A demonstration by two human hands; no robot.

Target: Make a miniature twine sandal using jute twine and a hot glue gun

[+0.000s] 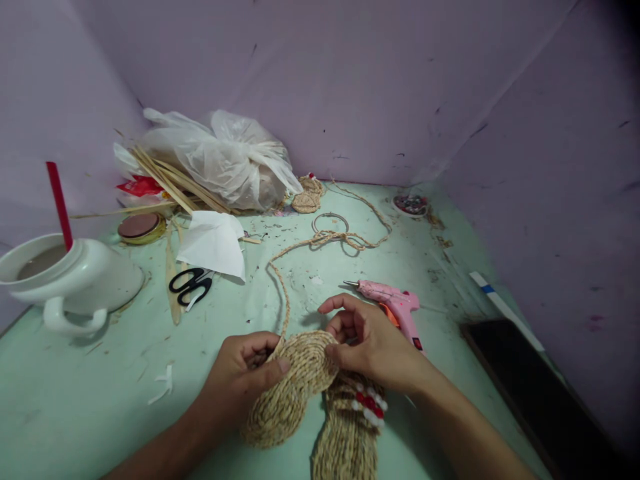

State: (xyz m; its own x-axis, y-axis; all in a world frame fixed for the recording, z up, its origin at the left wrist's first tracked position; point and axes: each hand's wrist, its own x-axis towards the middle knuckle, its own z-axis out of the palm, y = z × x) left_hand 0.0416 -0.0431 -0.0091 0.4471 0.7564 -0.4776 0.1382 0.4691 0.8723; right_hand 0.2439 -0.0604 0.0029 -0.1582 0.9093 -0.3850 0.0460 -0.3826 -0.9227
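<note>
A coiled straw-rope sole (300, 363), shaped like a slipper, is held tilted above the table between both hands. My left hand (250, 370) grips its left edge, thumb on top, where the braided straw cord (286, 293) leaves the coil. At the upper right edge, my right hand (367, 337) holds the sole with the thumb on its face and the other fingers curled behind or raised. Below the right hand lies a finished-looking straw slipper (347, 440), its strap trimmed with red and white beads (370, 403). A pink glue gun (393, 300) rests just beyond that hand.
Black-handled scissors (191, 287) and white paper (213, 243) lie left of the cord. A white pot (75, 273) with a red stick stands far left. Plastic bags (225, 160) line the back wall; a dark flat object (530, 393) lies at right.
</note>
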